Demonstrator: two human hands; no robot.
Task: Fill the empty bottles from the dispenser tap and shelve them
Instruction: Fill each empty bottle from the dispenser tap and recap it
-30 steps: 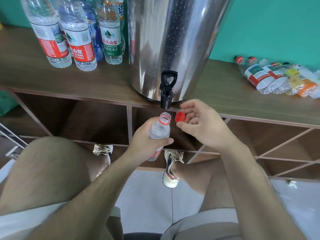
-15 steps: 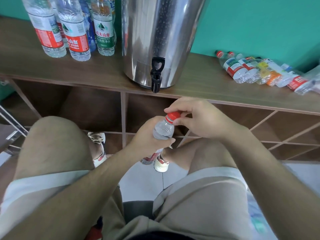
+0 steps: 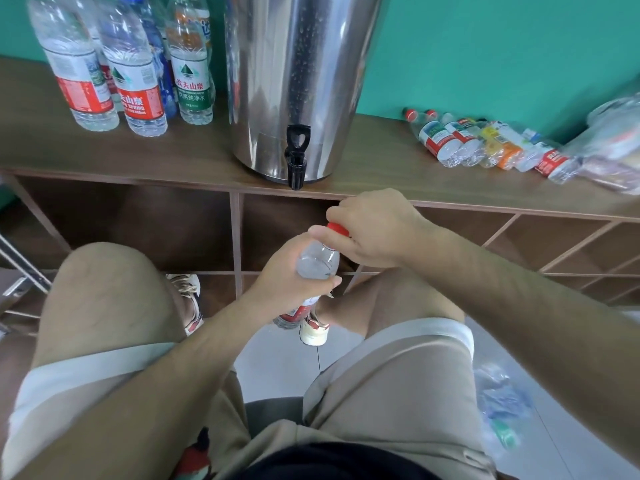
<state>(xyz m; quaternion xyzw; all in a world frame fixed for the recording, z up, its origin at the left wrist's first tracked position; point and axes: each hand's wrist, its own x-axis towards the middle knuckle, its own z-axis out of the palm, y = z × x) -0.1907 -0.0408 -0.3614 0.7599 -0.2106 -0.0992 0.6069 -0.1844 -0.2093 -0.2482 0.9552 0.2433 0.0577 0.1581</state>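
1. Head view, centre of the frame: your left hand (image 3: 287, 275) is wrapped round the shoulder and upper body of the small clear bottle (image 3: 317, 263). It holds the bottle tilted over your knees, below the front edge of the shelf top (image 3: 173, 157).
2. Your right hand (image 3: 374, 226) is curled over the red cap (image 3: 337, 228), fingers and thumb pinching it on the bottle's neck. You cannot tell from here how far the cap is screwed down.
3. The tap (image 3: 296, 157) of the steel dispenser (image 3: 298, 81) sits above and a little left of the cap, apart from it.
4. Handling, as a judgement: the wall looks thin and soft, so a hard squeeze with a loose cap could push water out. Grip the firmer shoulder or the labelled middle, not the bare belly.
5. The fill level is not readable. If it is full, expect some weight for its size and perhaps a wet, slippery skin.
6. The cap is small and ridged, so fingertips are the right hold for it.
7. Upper left, the standing bottles (image 3: 138, 81) show where shelved ones go. At right, the lying bottles (image 3: 485, 143) look light and likely to roll.
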